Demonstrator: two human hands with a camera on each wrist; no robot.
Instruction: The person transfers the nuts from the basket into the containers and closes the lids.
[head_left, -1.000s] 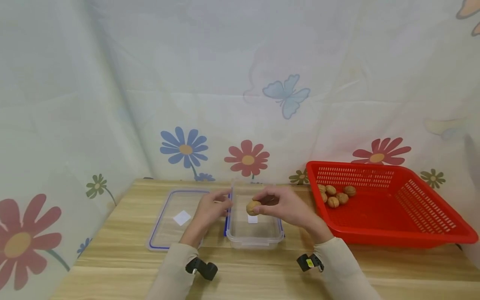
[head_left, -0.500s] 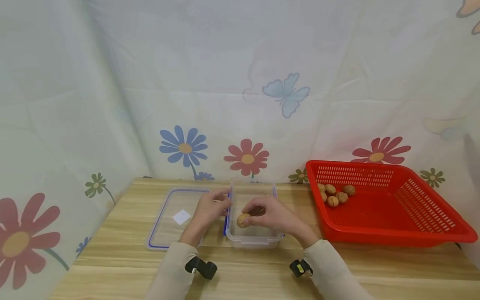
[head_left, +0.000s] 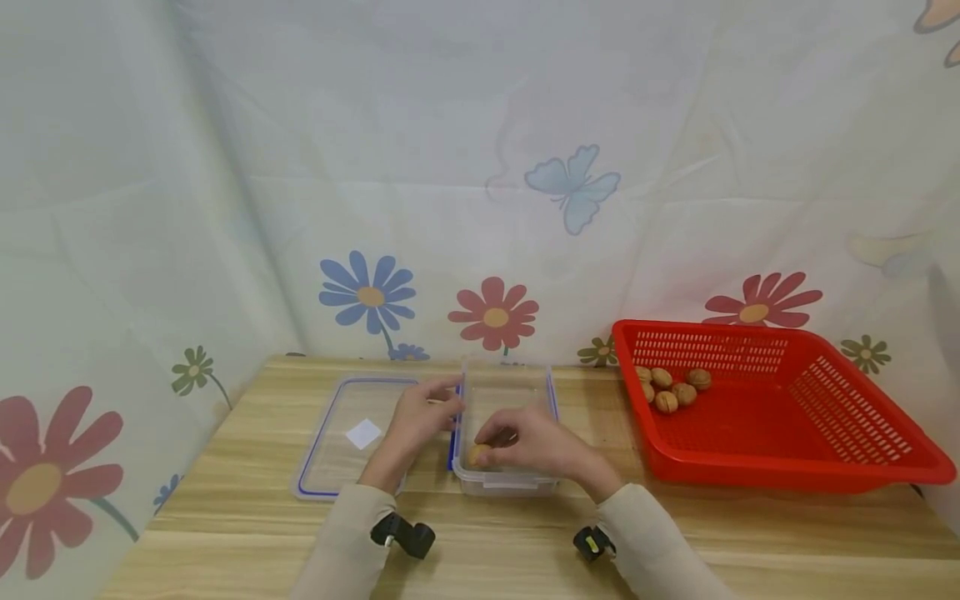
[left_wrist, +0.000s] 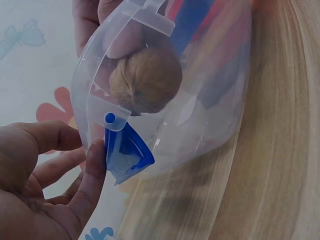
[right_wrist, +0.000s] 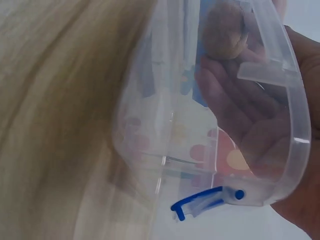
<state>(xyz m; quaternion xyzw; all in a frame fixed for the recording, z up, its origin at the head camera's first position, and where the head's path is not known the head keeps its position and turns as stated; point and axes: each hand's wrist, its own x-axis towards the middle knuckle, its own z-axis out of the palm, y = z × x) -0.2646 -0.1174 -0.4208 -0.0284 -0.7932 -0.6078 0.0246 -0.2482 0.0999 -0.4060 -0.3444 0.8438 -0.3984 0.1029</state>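
Placing of a single walnut (head_left: 478, 454) inside a clear container (head_left: 498, 490). Change over the past second: walnut carried from mid-box down to the near left corner, with the right hand (head_left: 528, 442) lowered alongside it; left hand (head_left: 427, 408) scarcely moved at the container's left side. Meaning, as judged: placement close to completion, release not yet made; contact between shell and container floor not certain in any view. Right hand: thumb and fingertips clamped on the walnut, fingers within the container walls. Left hand: fingers loosely bent, tips against the container's outside beside a blue-edged clip (left_wrist: 129, 150). Hands apart from each other.

Materials and shapes. Walnut: roundish, tan, with a wrinkled, seamed woody shell; likely to roll a little once released. Container: rectangular, translucent plastic, with rounded corners, glossy walls and a projecting rim; probably light enough to slide if pushed. Lid (head_left: 341, 458), flat on the table at left: thin clear sheet, blue line near the edge, white diamond-shaped label (head_left: 363, 434). Basket (head_left: 795, 475), at right: red plastic, flared walls pierced by rows of slots, further walnuts (head_left: 666, 402) clustered at its left end. Table (head_left: 510, 567): pale, streaked wood grain.
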